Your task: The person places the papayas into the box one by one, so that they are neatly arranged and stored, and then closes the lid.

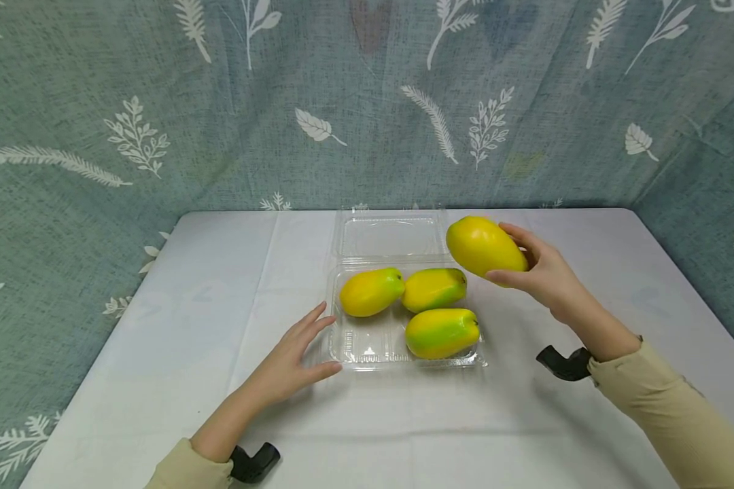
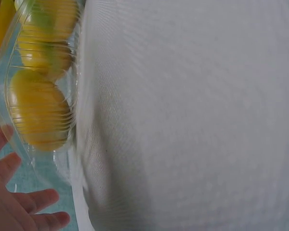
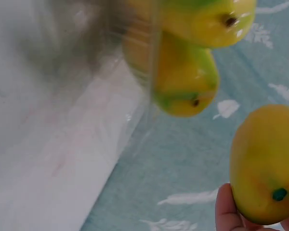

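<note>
In the head view my right hand (image 1: 547,275) grips a yellow papaya (image 1: 484,247) above the container's right side, thumb and fingers round its right end. The right wrist view shows the same papaya (image 3: 267,163) in the fingers, its dark stem spot visible. A clear plastic clamshell container (image 1: 367,346) lies unfolded on the table. Three yellow-green papayas sit in its tray: one at the left (image 1: 370,292), one at back right (image 1: 435,288), one at front right (image 1: 443,333). My left hand (image 1: 293,353) has its fingers spread at the tray's left edge; whether they touch it I cannot tell.
The container's clear lid (image 1: 391,236) lies folded back towards the wall. White cloth covers the table (image 1: 465,428). A blue-green curtain with white leaf prints (image 1: 355,102) hangs behind and at the sides. Black curved wrist pieces (image 1: 563,363) stick out beneath both sleeves.
</note>
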`<state>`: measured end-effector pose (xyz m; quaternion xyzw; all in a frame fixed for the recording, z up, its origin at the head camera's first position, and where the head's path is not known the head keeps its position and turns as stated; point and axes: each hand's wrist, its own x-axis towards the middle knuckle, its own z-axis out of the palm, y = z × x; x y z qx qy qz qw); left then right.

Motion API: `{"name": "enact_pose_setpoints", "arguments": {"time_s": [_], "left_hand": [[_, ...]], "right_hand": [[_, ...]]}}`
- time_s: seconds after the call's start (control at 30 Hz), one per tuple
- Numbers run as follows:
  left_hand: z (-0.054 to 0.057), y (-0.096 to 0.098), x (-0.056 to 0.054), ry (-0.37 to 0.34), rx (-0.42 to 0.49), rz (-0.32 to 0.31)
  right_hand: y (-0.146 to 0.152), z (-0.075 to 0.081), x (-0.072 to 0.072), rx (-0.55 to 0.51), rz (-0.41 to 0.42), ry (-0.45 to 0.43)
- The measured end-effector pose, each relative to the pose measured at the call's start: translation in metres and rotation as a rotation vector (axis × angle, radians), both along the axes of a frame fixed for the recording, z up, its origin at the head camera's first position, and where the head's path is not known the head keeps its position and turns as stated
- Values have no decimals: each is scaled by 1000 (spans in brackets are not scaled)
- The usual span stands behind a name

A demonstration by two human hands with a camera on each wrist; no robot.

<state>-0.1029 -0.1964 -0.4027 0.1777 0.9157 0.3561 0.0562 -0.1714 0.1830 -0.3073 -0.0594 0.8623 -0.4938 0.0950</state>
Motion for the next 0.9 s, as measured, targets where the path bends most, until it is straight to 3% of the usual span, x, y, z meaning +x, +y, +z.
{"name": "enact_pose_setpoints", "arguments": {"time_s": [0.33,0.57,0.9], "left_hand": [[0,-1,0,1,7,-4],[-1,-1,0,-1,7,-4],[0,0,0,-3,10,6]], "right_hand": [[-18,5,18,-24,139,15],[-37,1,27,44,216,110],[-67,-11,31,41,313,215]]}}
